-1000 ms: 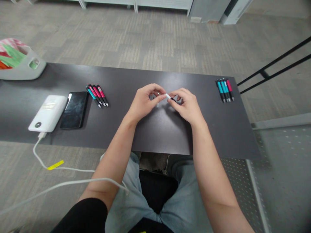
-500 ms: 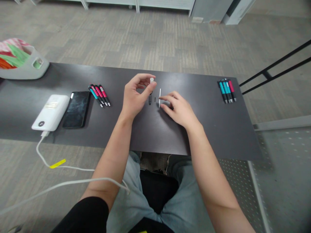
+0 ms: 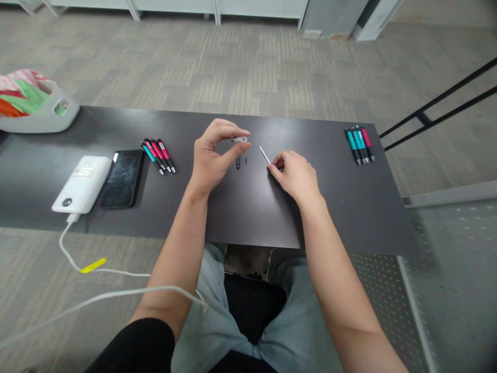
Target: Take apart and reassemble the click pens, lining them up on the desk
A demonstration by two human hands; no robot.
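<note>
My left hand (image 3: 213, 153) pinches a small whitish tube (image 3: 239, 139) between thumb and fingertips above the table; its open end points right. My right hand (image 3: 294, 173) grips the lower end of a thin silvery rod (image 3: 264, 154), tilted up to the left. On the table between the hands lie a short black pen part (image 3: 238, 162), just under my left fingertips, and a tiny dark piece (image 3: 246, 160), perhaps a spring.
Pens in pink and teal lie at the left (image 3: 158, 154) and at the right (image 3: 360, 145) of the dark table (image 3: 256, 217). A black phone (image 3: 122, 178), a white power bank (image 3: 82, 184) with a cable and a white basket (image 3: 58, 116) are further left.
My right hand has taken hold of the rod, which lay on the table, and moved it slightly right. In my left hand the tube has turned from upright to nearly level.
</note>
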